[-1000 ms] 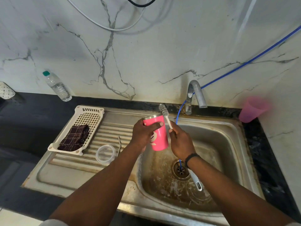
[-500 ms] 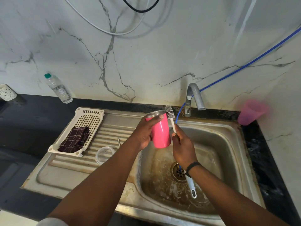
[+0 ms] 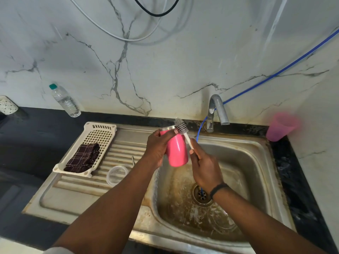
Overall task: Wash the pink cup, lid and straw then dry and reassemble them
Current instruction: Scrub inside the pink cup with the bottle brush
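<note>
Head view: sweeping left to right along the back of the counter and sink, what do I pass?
Patterned white holder at the left edge → water bottle → white basket → pink cup in the left hand → tap → pink tumbler.

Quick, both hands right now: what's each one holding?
Left hand: grips the pink cup near its rim, over the sink.
Right hand: grips the bottle brush by its handle, bristles at the cup's mouth.

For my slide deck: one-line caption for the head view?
Left hand holds pink cup over sink; right hand holds bottle brush at its rim.
</note>
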